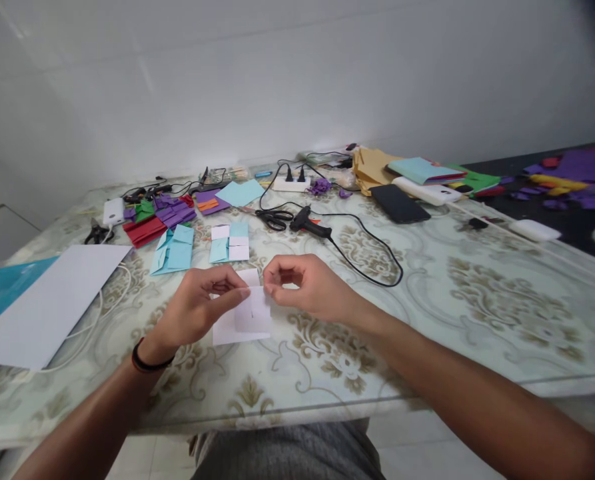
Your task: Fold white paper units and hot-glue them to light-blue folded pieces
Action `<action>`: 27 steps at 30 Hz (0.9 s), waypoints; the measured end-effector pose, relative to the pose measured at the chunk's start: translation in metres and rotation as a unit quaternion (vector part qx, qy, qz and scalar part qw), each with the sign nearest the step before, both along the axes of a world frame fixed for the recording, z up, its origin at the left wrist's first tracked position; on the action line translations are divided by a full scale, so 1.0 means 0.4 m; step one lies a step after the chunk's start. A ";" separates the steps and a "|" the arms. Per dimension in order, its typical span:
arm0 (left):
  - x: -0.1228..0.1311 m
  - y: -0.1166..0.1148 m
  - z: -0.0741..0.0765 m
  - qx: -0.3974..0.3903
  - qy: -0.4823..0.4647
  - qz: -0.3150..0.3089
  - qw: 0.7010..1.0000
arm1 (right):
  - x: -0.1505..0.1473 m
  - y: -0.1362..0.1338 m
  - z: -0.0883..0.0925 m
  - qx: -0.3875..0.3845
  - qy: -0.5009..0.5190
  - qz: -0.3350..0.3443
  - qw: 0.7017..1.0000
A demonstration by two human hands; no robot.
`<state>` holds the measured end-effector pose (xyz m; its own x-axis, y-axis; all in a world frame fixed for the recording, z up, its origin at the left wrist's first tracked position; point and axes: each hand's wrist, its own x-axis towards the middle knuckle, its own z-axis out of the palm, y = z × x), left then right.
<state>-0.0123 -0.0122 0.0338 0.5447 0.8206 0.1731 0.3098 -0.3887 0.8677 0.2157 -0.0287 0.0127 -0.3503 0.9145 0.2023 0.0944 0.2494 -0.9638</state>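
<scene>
We see even, diffuse daylight across the scene, with brightness moderate and colours slightly muted. The white wall [297, 73] reads pale grey and carries faint slanted bright streaks at upper left. The glossy worktop [477, 313] shows a soft sheen and only weak shadows under the hands. We note wide-angle distortion: the worktop edges bow outward, and the upper right corner darkens. Far objects appear soft, and near forearms slightly blurred.
</scene>
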 end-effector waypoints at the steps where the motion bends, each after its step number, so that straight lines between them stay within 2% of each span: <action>1: -0.002 0.002 -0.001 -0.005 -0.008 0.002 1.000 | 0.002 0.002 0.001 0.001 -0.001 -0.001 1.000; 13: 0.014 0.002 -0.025 -0.068 -0.096 0.040 0.992 | -0.001 0.006 0.001 -0.016 0.014 -0.014 1.000; 18: 0.023 -0.003 -0.028 -0.085 -0.018 -0.031 0.996 | -0.009 0.000 0.001 0.013 0.020 -0.048 0.999; 22: 0.030 -0.007 -0.027 -0.039 0.044 -0.047 0.997 | -0.014 -0.006 0.009 0.029 0.023 -0.043 0.998; 27: 0.031 -0.013 -0.022 0.060 0.079 -0.038 0.994 | -0.015 -0.012 0.012 0.024 0.033 -0.024 0.999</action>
